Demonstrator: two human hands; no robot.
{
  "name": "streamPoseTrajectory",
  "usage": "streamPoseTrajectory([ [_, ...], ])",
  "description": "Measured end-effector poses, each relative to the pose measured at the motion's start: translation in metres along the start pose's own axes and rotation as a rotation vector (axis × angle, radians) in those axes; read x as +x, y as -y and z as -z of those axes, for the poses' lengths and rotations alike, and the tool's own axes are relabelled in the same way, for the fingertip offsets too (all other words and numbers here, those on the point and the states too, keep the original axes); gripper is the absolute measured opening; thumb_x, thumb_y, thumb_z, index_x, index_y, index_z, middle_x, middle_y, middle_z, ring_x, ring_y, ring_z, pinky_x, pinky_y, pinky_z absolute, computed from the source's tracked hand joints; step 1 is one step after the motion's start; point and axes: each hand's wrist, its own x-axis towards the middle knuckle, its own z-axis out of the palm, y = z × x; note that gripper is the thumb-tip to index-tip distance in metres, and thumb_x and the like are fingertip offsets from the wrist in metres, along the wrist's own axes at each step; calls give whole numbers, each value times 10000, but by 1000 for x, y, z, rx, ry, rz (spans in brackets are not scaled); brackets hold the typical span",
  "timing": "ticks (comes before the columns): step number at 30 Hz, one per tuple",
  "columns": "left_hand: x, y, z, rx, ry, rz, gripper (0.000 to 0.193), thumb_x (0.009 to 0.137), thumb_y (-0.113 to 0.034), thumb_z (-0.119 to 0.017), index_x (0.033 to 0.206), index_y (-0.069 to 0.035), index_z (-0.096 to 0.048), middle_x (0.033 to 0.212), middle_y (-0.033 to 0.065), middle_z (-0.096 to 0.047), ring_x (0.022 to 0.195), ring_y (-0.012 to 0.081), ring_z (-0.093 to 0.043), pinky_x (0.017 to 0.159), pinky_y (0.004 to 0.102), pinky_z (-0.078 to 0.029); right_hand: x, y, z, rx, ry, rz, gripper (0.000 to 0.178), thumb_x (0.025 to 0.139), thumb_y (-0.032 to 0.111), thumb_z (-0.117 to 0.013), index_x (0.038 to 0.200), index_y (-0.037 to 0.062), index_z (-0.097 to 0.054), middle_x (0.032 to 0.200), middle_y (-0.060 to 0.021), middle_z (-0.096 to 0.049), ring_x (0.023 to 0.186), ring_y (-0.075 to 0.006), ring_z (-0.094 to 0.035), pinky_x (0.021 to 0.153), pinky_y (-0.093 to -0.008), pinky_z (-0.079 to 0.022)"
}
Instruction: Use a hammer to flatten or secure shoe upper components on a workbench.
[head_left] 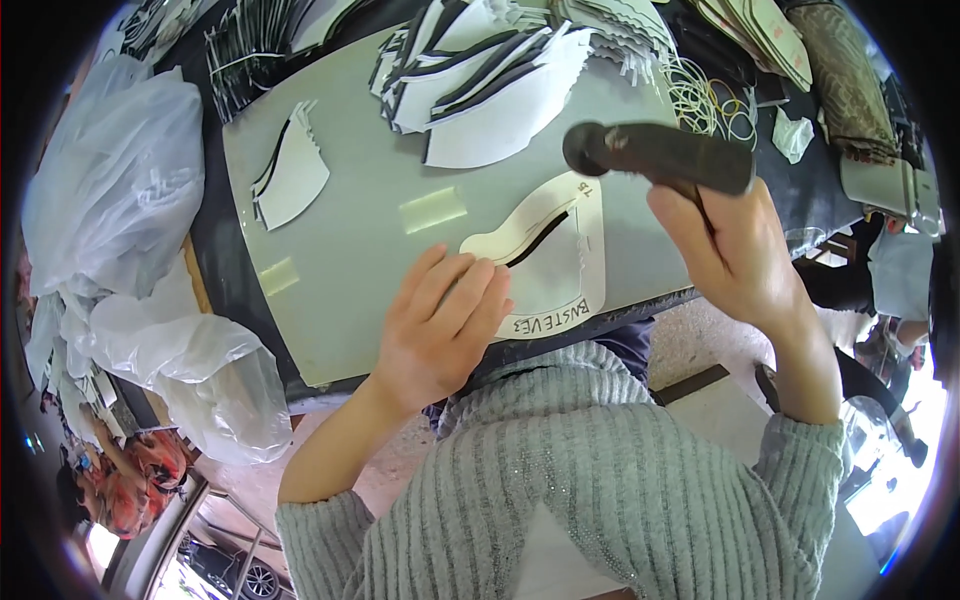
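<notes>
My right hand (738,260) is closed around the handle of a hammer (680,155), whose dark metal head is raised over the right side of the board. Below it, a cream curved template (592,245) with an open middle and handwritten lettering lies near the board's front edge. A narrow black strip (545,237) runs along the curve inside that template. My left hand (440,325) rests with its fingers stretched out on the template's left end, by the lower end of the strip; its fingertips cover part of both.
The grey board (350,290) carries a stack of white and black cut pieces (500,115), a single white piece (295,175) and tape patches (433,210). Rubber bands (705,100) lie at the far right. Plastic bags (110,170) crowd the left side. Another person (135,480) is at lower left.
</notes>
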Motion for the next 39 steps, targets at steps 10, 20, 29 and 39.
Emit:
streamPoseTrajectory([
  [10,4,-1,2,6,18,15,281,773,-90,-763,1043,-38,-706,1084,75,-640,992,272,-610,927,456,-513,-14,-15,-18,-303,299,14,317,945,321,-596,830,35,-521,562,-125,-578,525,-338,-609,484,-427,-476],
  [20,11,-1,3,-33,-2,40,241,775,-62,-747,1008,-39,-693,1023,75,-648,939,282,-610,877,422,-519,-14,-23,-20,-245,253,10,215,920,205,-624,855,20,-536,592,-156,-552,565,-375,-586,519,-437,-447],
  [29,72,-8,-7,-253,126,383,197,795,-77,-734,933,-35,-600,874,94,-604,743,248,-608,621,344,-475,-30,-37,-31,97,134,-247,316,969,287,-563,825,7,-537,603,-186,-560,606,-391,-585,574,-459,-452],
  [39,64,9,-13,-246,106,183,158,811,-50,-683,950,-49,-607,896,83,-598,747,281,-603,641,362,-486,-33,-33,-17,86,99,-202,223,950,216,-588,871,12,-547,602,-169,-567,575,-391,-571,533,-453,-439],
])
